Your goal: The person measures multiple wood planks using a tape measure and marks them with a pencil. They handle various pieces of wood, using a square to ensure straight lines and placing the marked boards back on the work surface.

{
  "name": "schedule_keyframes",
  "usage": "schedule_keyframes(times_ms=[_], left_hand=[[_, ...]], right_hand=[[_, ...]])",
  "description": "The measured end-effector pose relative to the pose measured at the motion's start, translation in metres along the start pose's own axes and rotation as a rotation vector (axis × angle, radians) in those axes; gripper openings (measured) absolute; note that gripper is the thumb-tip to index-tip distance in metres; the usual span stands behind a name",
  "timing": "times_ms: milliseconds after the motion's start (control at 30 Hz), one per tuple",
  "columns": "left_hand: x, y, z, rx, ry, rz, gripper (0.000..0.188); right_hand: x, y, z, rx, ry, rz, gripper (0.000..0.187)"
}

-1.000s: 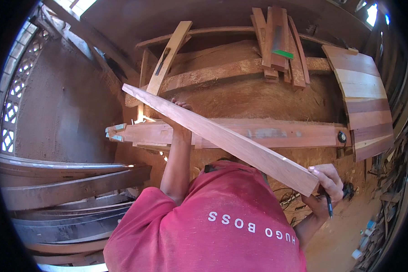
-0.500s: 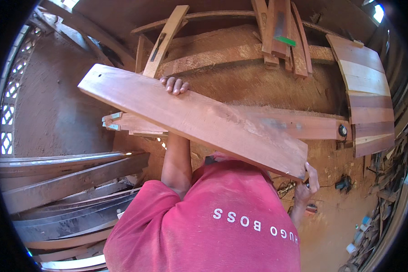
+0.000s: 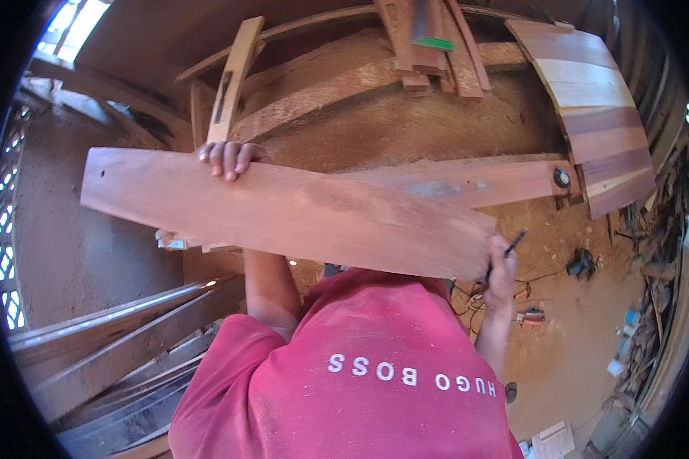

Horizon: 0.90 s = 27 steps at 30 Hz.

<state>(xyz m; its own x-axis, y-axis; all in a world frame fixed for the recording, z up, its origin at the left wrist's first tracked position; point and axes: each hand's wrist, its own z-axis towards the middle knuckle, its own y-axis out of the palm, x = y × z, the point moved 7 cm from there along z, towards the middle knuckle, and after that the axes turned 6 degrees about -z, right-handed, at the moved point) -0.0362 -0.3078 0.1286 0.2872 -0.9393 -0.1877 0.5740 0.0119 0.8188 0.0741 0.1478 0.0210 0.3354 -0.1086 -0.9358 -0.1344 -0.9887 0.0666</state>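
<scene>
A long reddish-brown wooden board [image 3: 298, 214] lies across in front of my chest, its broad face showing. It has a small dark hole near its left end. My left hand [image 3: 231, 159] reaches from behind it, with the fingers curled over the far edge. At the right end, my right hand [image 3: 501, 277] is closed against the board's corner. A slim dark pencil or pen [image 3: 516, 243] sticks out from the same hand; its lower part is hidden by the fingers.
Beyond the board stretches a long plank [image 3: 505, 182] with a small round black object [image 3: 561, 178] on it. Stacked planks [image 3: 452, 53] and a panel of joined boards [image 3: 601, 115] stand farther back. Timber [image 3: 122, 344] is piled at left; a power tool [image 3: 581, 263] and cables [image 3: 473, 300] lie right.
The board has swung from a steep slant to a more level position and shifted left in view. Both hands have kept hold of it. The pencil shows more clearly now.
</scene>
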Motion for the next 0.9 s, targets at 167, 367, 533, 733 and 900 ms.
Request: schedule_keyframes(times_ms=[167,367,533,733,900], left_hand=[[-0.013,-0.001,0.002,0.052,0.035,-0.06,0.017],[-0.022,-0.014,-0.007,0.084,0.046,-0.126,0.016],[-0.046,-0.042,-0.02,0.108,0.066,-0.118,0.018],[-0.092,-0.073,-0.049,0.214,0.073,0.015,0.021],[-0.136,-0.073,-0.054,0.214,0.07,0.038,0.024]], right_hand=[[-0.012,-0.003,0.005,0.043,-0.079,0.027,0.049],[-0.06,-0.026,0.006,0.071,-0.139,0.122,0.052],[-0.099,-0.06,0.027,-0.011,-0.145,0.156,0.051],[-0.122,-0.115,0.068,-0.042,-0.11,0.11,0.046],[-0.114,-0.16,0.103,-0.062,-0.06,0.172,0.045]])
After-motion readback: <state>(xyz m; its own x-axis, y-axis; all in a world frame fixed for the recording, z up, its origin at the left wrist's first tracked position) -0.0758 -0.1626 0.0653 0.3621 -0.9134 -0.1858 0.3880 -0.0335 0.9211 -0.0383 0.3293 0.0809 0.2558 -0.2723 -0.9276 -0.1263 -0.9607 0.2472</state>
